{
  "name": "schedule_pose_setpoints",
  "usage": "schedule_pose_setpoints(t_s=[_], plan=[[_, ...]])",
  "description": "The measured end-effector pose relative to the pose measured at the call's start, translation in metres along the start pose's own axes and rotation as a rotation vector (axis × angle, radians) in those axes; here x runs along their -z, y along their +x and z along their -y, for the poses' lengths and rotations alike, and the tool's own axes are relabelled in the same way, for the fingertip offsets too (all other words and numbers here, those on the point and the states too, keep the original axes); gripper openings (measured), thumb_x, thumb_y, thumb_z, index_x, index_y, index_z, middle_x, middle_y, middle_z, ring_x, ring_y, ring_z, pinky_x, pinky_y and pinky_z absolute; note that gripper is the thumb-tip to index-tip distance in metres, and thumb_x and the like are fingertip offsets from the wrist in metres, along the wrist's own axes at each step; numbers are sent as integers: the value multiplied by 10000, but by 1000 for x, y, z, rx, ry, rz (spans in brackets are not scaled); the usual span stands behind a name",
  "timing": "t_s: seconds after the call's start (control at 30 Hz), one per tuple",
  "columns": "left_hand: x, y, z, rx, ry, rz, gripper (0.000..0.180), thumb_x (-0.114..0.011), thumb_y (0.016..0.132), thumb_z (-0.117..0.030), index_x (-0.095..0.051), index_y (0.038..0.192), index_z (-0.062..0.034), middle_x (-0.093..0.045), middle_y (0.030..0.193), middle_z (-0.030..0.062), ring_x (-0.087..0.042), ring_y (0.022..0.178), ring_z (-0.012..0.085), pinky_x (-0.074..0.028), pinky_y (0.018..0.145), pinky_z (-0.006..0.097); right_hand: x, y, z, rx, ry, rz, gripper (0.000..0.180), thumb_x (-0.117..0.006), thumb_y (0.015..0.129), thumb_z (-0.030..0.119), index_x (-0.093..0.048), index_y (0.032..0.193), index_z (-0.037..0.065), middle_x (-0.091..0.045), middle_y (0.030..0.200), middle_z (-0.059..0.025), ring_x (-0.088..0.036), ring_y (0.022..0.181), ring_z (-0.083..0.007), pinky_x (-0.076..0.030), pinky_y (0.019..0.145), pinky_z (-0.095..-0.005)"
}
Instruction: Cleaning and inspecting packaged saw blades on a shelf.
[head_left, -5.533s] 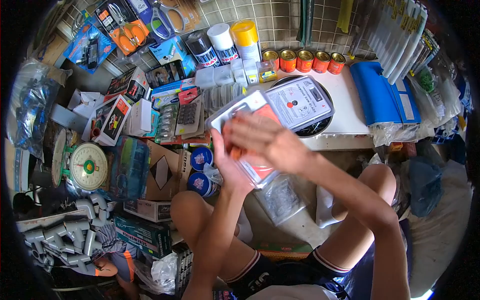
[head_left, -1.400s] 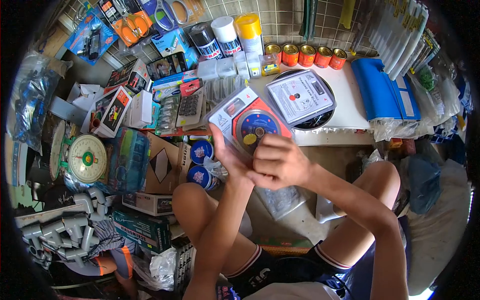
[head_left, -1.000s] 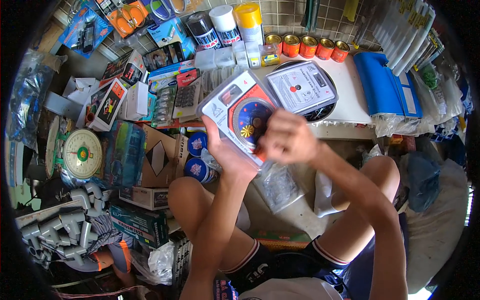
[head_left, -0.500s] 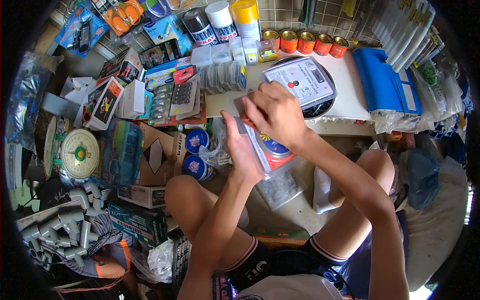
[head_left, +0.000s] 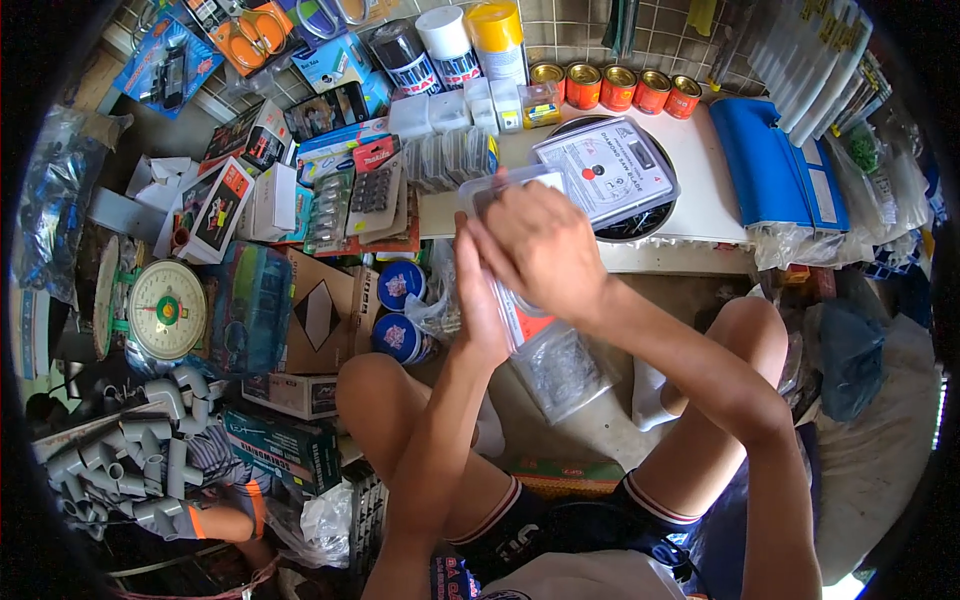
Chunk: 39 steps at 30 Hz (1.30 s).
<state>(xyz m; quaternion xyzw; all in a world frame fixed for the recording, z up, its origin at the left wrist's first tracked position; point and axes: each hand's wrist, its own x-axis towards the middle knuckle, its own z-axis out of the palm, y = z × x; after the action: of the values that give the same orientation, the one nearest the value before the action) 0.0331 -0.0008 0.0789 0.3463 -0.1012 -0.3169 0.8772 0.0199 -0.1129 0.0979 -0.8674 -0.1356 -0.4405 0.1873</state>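
Observation:
My left hand (head_left: 482, 300) grips a clear plastic case (head_left: 530, 328) from its left side, its thumb along the edge. A red and white printed card shows through the case's lower end. Over the case lies my right hand (head_left: 545, 240), fingers curled and pressed to its face. What those fingers hold, if anything, is hidden beneath them. Just beyond my hands, another clear saw blade case (head_left: 605, 170) with a white label rests on a round dark container (head_left: 640, 222) on the white shelf.
Small red tins (head_left: 617, 88) and spray cans (head_left: 450, 48) line the shelf's back. A blue case (head_left: 775, 165) sits at right. On the left are boxes, a dial scale (head_left: 168, 310) and grey pipe fittings (head_left: 130, 450). A person's arm (head_left: 222, 522) shows at lower left.
My right hand has slid down over the case and now covers the blade that showed before. The case's top end is more exposed. My view has shifted slightly.

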Motion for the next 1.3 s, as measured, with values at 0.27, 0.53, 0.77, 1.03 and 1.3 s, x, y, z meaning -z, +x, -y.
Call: schedule_pose_setpoints(t_s=[0.27, 0.53, 0.77, 1.03, 1.3], plan=[[-17, -11, 11, -109, 66, 30, 777, -266, 1065, -661, -203, 1634, -136, -346, 1624, 85, -379, 1481, 242, -319, 1211, 408, 4, 16, 1, -111, 22, -47, 233, -692, 936, 207, -601, 773, 67, -565, 780, -112, -592, 736, -307, -495, 650, -433], [-16, 1, 14, -299, 198, 182, 756, -347, 1091, -539, -65, 1660, -128, -223, 1679, 121, -273, 1532, 257, -236, 1243, 434, 4, 23, -38, -429, -100, -141, 267, -686, 951, 214, -581, 775, 43, -581, 787, -148, -593, 764, -355, -499, 686, -461], [-15, -2, 9, -337, 133, 168, 767, -489, 1078, -351, -48, 1667, -134, -222, 1681, 104, -279, 1524, 232, -229, 1242, 414, 5, 27, -29, -283, -46, -130, 281, -686, 949, 216, -575, 778, 24, -598, 832, -165, -606, 796, -374, -508, 699, -483], [-14, -7, -1, -209, -219, 215, 708, -489, 1077, -301, -95, 1665, -292, -311, 1651, 97, -345, 1506, 265, -277, 1233, 492, 2, -9, -31, -320, -112, -36, 272, -706, 938, 198, -554, 767, 51, -549, 782, -114, -592, 749, -321, -500, 670, -460], [-18, -14, -19, -93, -178, 132, 571, -413, 1097, -378, -249, 1636, -286, -446, 1574, 92, -492, 1398, 292, -388, 1166, 522, 24, 17, -46, -112, -190, -57, 198, -743, 878, 197, -613, 796, 74, -562, 787, -77, -589, 737, -286, -508, 661, -418]])
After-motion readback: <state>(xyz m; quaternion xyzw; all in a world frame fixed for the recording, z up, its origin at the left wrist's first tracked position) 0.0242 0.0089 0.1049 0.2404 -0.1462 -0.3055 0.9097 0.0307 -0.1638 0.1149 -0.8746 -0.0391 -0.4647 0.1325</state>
